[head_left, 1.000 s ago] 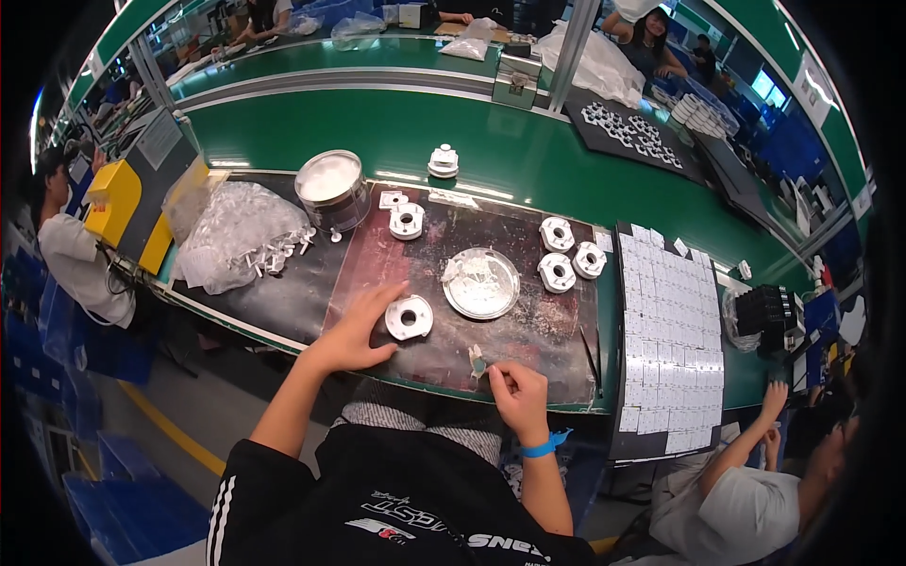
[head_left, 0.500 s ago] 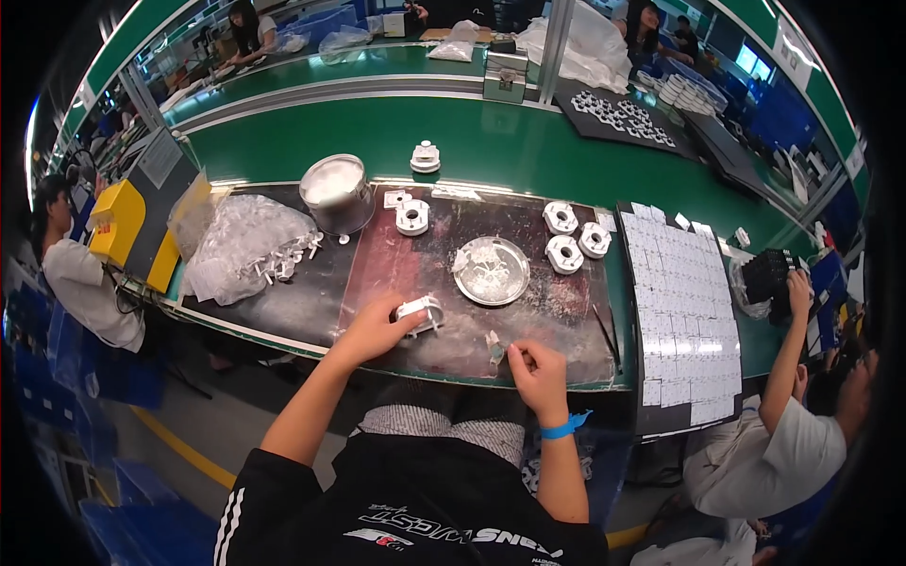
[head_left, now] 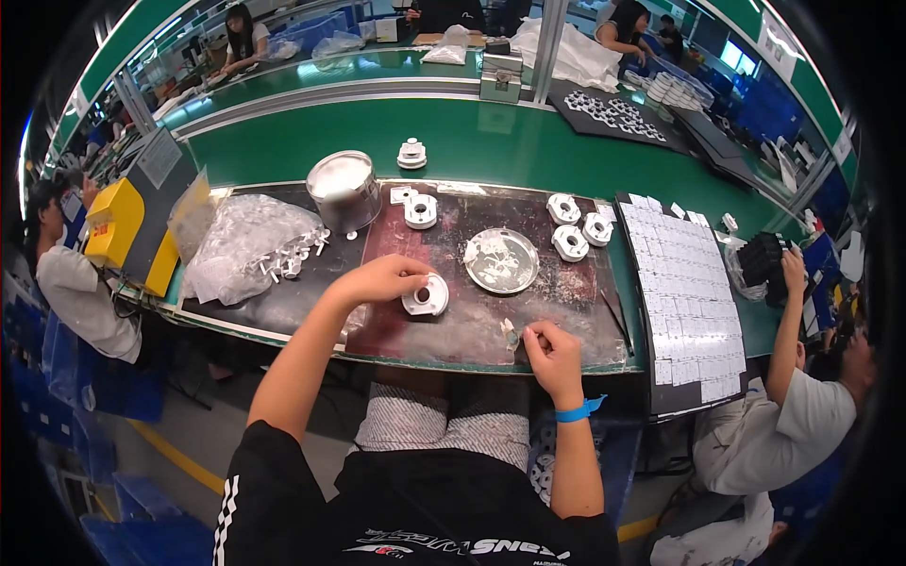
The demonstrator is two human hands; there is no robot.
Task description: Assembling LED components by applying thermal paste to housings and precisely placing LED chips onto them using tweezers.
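A white round plastic housing with a central hole (head_left: 429, 300) lies on the dark red mat in front of me. My left hand (head_left: 382, 280) reaches over from the left, its thumb and fingertips closed at the housing's upper edge. My right hand (head_left: 555, 360) is curled near the front edge, thumb and forefinger pressed together. Beside those fingertips is a small pale and greenish scrap (head_left: 511, 335); whether they grip it or something finer I cannot make out. Behind it stands a round metal dish (head_left: 525, 283) with small whitish pieces in it.
Similar housings stand at the mat's right (head_left: 570, 242) and back left (head_left: 420, 211). Left are a metal tin (head_left: 343, 196) and a plastic bag of white parts (head_left: 250, 247). A thin dark tool (head_left: 617, 321) and a panel of white pieces (head_left: 687, 307) lie right, near another person's arm (head_left: 785, 325).
The housing has gone from tilted in my left hand to flat on the mat, and that hand has shifted up over its edge. My right hand stays pinched near the scrap. The view has shifted slightly.
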